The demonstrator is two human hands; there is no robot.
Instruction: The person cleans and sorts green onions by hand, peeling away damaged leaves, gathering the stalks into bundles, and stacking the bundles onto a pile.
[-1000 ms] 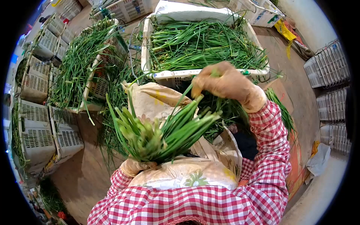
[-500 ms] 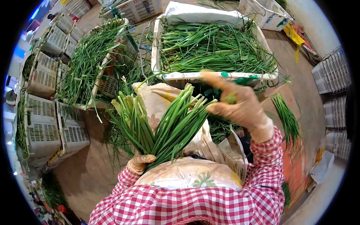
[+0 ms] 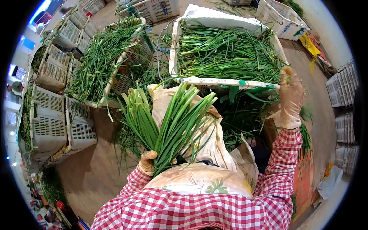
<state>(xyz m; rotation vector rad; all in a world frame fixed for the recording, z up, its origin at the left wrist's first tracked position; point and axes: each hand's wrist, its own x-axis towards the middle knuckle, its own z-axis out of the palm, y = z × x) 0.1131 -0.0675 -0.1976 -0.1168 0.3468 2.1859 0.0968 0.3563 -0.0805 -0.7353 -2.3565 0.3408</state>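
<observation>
My gloved left hand (image 3: 147,162) is wrapped round the lower part of a bunch of garlic chives (image 3: 168,130) in front of my apron. The bunch fans into two clumps, their pale cut ends pointing up and away from me. Off to the right, my gloved right hand (image 3: 290,97) is raised beside the near right corner of a white crate (image 3: 226,81) heaped with loose chives (image 3: 230,50). Its fingers are curled together with a small greenish spot between them, too unclear to name. A blurred green bit (image 3: 306,112) shows beside that wrist.
A second crate (image 3: 111,82) overflowing with chives stands at the left. Stacked white crates (image 3: 48,115) line the far left, and more stacks (image 3: 342,90) stand along the right wall. A sheaf of chives (image 3: 305,142) lies low at the right, beyond my right forearm.
My right hand has swung right, away from the bunch, and its spread fingers have curled in. The left hand keeps its hold on the chives. The whole view has shifted slightly.
</observation>
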